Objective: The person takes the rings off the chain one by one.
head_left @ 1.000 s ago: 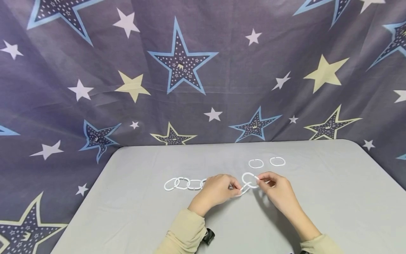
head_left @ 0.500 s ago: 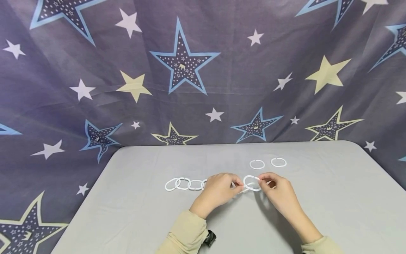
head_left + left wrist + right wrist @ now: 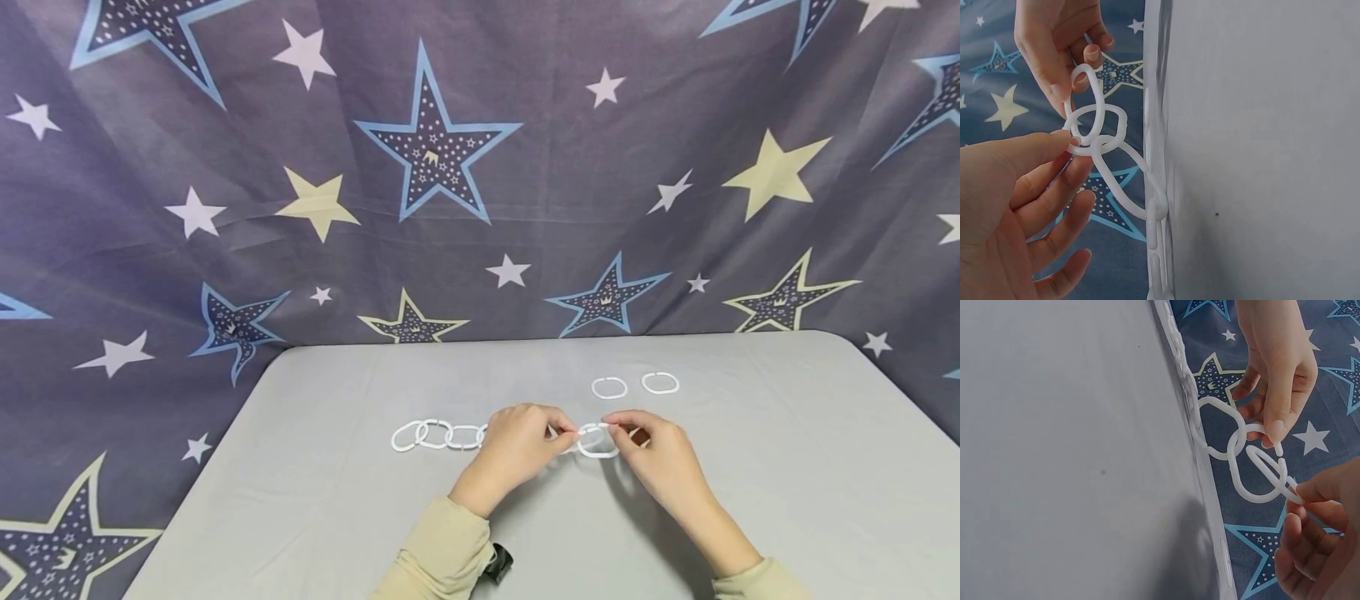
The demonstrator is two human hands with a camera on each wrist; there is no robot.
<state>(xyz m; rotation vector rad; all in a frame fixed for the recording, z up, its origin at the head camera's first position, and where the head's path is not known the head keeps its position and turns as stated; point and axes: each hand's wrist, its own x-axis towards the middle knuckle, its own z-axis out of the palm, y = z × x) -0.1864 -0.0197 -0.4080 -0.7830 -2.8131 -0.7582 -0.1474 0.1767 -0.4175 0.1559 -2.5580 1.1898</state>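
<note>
In the head view, my left hand [image 3: 517, 448] and right hand [image 3: 662, 457] face each other above the grey table. My left thumb and forefinger pinch a white plastic C-link [image 3: 1238, 486], whose small gap shows by the thumb in the right wrist view. Between my right thumb and fingertips is another white link [image 3: 1101, 95], looped through the left hand's link. From that left-hand link hangs a further link [image 3: 1113, 181], leading to the rest of the chain [image 3: 433, 446]. The chain lies on the table left of my left hand, partly hidden behind it.
Two loose white links, a nearer-left one [image 3: 609, 399] and one farther right [image 3: 660, 392], lie behind my hands. A star-patterned curtain [image 3: 540, 183] hangs behind the far edge of the grey table [image 3: 315, 500].
The link in my right hand has tilted and come lower, closer to my left fingertips. My left fingers have shifted slightly right and up. The chain on the table stays put.
</note>
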